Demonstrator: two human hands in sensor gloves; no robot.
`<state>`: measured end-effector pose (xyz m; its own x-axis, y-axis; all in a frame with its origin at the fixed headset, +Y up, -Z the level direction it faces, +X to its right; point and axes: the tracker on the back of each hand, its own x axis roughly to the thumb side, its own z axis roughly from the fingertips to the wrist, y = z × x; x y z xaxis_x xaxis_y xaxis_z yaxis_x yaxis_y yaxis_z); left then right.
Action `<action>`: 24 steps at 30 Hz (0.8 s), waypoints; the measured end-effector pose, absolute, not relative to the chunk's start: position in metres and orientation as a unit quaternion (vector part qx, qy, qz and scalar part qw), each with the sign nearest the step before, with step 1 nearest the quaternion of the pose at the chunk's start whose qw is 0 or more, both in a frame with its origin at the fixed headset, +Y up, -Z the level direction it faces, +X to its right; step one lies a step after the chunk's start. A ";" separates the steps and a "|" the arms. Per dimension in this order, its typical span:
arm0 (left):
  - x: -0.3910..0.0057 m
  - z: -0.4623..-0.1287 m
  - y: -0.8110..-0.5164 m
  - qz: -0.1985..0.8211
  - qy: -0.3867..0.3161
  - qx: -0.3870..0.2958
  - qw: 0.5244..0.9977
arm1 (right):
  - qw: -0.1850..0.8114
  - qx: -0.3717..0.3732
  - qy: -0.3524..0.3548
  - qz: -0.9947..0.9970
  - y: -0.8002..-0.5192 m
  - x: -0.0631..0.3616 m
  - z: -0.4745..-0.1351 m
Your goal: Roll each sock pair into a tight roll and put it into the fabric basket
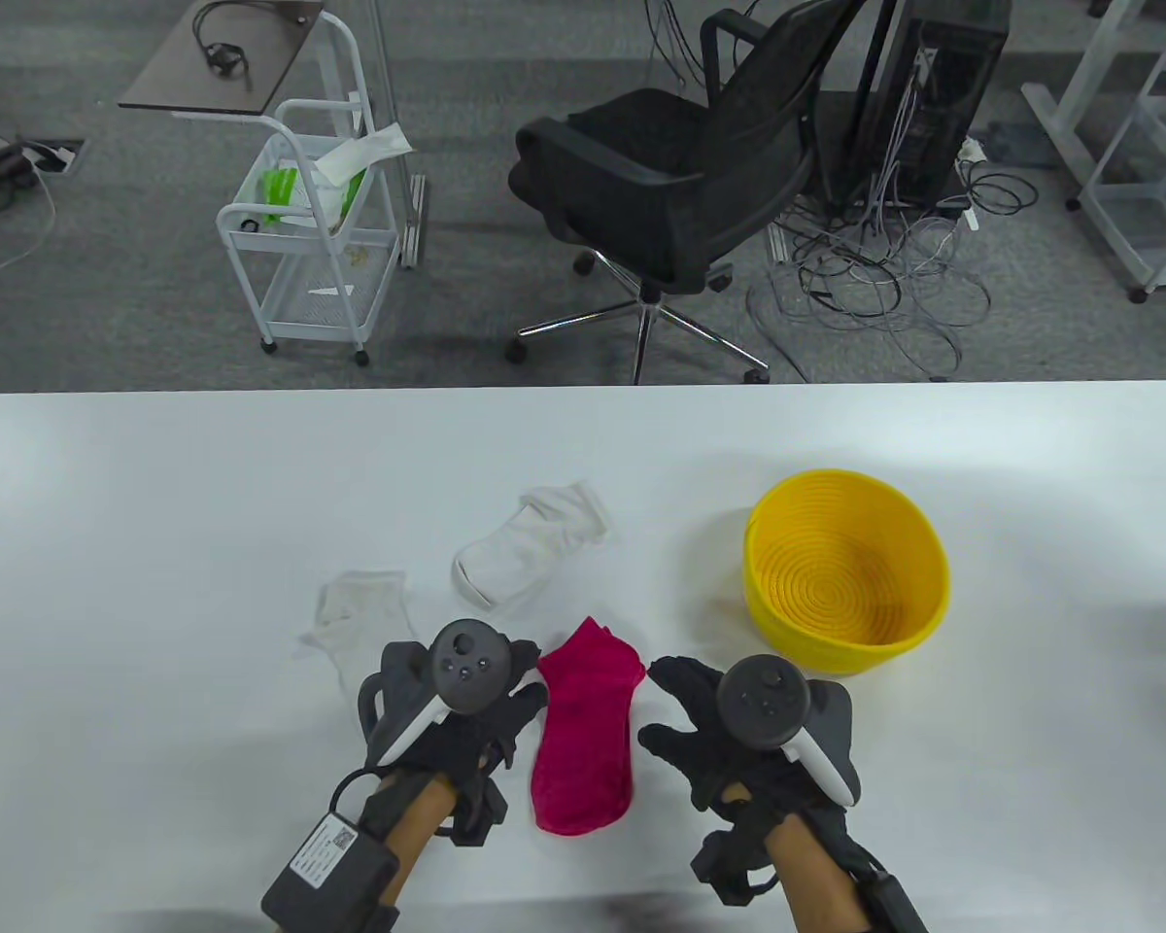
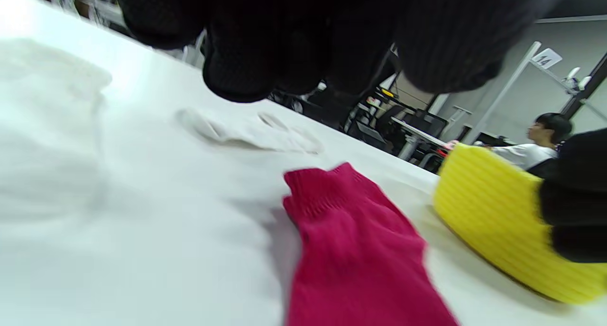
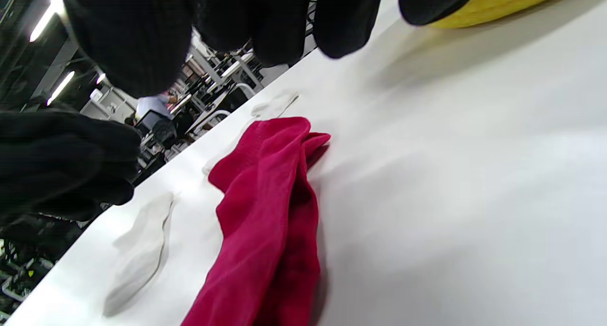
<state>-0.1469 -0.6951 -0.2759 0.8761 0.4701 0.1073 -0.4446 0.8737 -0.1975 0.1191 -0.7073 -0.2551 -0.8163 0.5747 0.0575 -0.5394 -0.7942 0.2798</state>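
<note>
The red socks (image 1: 585, 731) lie flat and unrolled, one on the other, between the left hand (image 1: 466, 714) and right hand (image 1: 729, 724); both hands hover with loosely spread fingers, holding nothing. The knit looks ribbed at the cuff (clearer in the left wrist view). Beyond the right hand sits a round yellow coiled basket (image 1: 918, 573). White socks (image 1: 530, 556) lie beyond the left hand.

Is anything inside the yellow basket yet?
No. The yellow basket shows only its bare coiled floor in the table view; no sock roll lies in it. Only the inner face of its near wall is hidden.
</note>
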 end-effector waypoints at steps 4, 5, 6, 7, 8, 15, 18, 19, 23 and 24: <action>-0.151 -0.257 -0.690 0.311 -0.091 -0.133 0.937 | 0.270 0.118 0.155 0.943 -0.707 0.103 -0.246; -0.152 -0.252 -0.691 0.319 -0.096 -0.151 0.931 | 0.254 0.135 0.166 0.943 -0.707 0.097 -0.243; -0.152 -0.249 -0.693 0.322 -0.095 -0.165 0.927 | 0.246 0.142 0.171 0.943 -0.707 0.093 -0.241; -0.152 -0.245 -0.698 0.330 -0.094 -0.186 0.921 | 0.225 0.158 0.180 0.944 -0.708 0.086 -0.238; -0.152 -0.244 -0.702 0.336 -0.097 -0.196 0.916 | 0.214 0.165 0.184 0.945 -0.709 0.081 -0.236; -0.139 -0.246 -0.739 0.250 -0.101 -0.250 0.930 | 0.069 0.184 0.169 0.966 -0.729 0.046 -0.224; -0.134 -0.247 -0.748 0.236 -0.117 -0.259 0.929 | 0.021 0.170 0.177 0.969 -0.742 0.042 -0.225; -0.133 -0.247 -0.751 0.235 -0.125 -0.265 0.927 | 0.017 0.165 0.179 0.970 -0.746 0.042 -0.226; -0.129 -0.248 -0.758 0.219 -0.138 -0.265 0.929 | 0.015 0.154 0.162 0.975 -0.752 0.041 -0.228; -0.128 -0.249 -0.761 0.210 -0.140 -0.267 0.930 | 0.010 0.153 0.149 0.977 -0.754 0.039 -0.227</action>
<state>-0.1285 -0.7609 -0.2492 0.8722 0.4662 0.1484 -0.3163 0.7687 -0.5559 0.0388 -0.7536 -0.2272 -0.9527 0.0657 0.2967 0.0258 -0.9553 0.2945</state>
